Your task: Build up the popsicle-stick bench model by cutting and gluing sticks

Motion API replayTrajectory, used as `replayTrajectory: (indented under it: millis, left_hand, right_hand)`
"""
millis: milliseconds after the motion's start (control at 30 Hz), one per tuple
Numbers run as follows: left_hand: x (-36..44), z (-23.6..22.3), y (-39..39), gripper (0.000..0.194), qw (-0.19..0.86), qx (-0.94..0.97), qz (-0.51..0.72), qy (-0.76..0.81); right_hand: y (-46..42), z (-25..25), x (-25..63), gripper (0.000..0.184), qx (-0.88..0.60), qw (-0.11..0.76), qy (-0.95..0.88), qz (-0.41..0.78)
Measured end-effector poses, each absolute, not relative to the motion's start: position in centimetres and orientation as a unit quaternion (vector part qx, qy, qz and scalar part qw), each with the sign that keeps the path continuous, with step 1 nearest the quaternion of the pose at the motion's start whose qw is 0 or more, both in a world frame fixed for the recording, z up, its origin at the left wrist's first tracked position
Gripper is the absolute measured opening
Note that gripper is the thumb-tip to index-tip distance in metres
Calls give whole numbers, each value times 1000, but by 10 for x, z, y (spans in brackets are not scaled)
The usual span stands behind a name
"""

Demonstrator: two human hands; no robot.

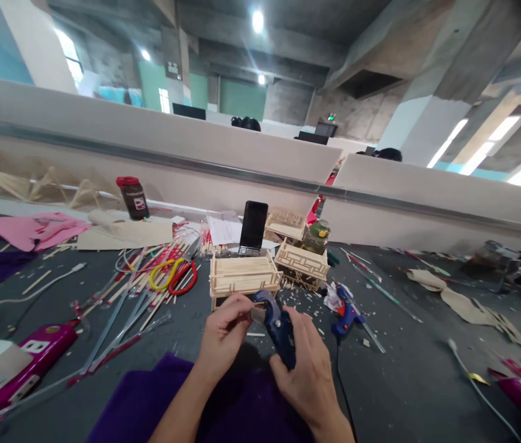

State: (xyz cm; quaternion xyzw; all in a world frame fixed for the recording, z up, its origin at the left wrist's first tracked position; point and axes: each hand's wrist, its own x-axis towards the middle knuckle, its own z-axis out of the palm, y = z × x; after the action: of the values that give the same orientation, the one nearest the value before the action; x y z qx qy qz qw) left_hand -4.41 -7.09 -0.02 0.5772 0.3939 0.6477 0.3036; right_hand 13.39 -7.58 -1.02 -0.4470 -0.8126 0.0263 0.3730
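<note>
Right hand [304,363]: closed around blue cutter [278,326], just above the tabletop [403,369].
Left hand [227,329]: pinching a thin wooden stick [256,306] at the cutter's blade.
Nearby: stick tray [244,274], glue gun [346,311].

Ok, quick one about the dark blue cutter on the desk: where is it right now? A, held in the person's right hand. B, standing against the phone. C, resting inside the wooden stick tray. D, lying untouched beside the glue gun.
A: the right hand is wrapped around the dark blue cutter, while the left hand pinches a small stick at its blade, just in front of the wooden stick tray.
</note>
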Motion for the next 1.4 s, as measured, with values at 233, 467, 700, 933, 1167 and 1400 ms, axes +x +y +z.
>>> replayTrajectory:
  millis: [233,467,700,933,1167,1400]
  left_hand:
    - [-41,4,-73,18,270,588,629,432]
    - [-40,5,-73,19,217,604,611,463]
    - [-38,7,-72,19,176,630,582,483]
    - [-38,6,-72,18,171,637,576,483]
    - [-38,6,-72,20,171,643,565,488]
    - [-38,7,-71,22,165,650,555,492]
  right_hand:
    - [-73,-15,136,73,-445,369,-815,51]
    - [-72,-15,136,74,-434,373,-817,70]
    - [-73,-17,136,73,-442,367,-814,85]
    - [-73,-17,136,71,-437,381,-808,103]
    - [-74,-16,136,71,-437,385,-805,116]
    - [-74,-19,136,71,-441,386,-802,114]
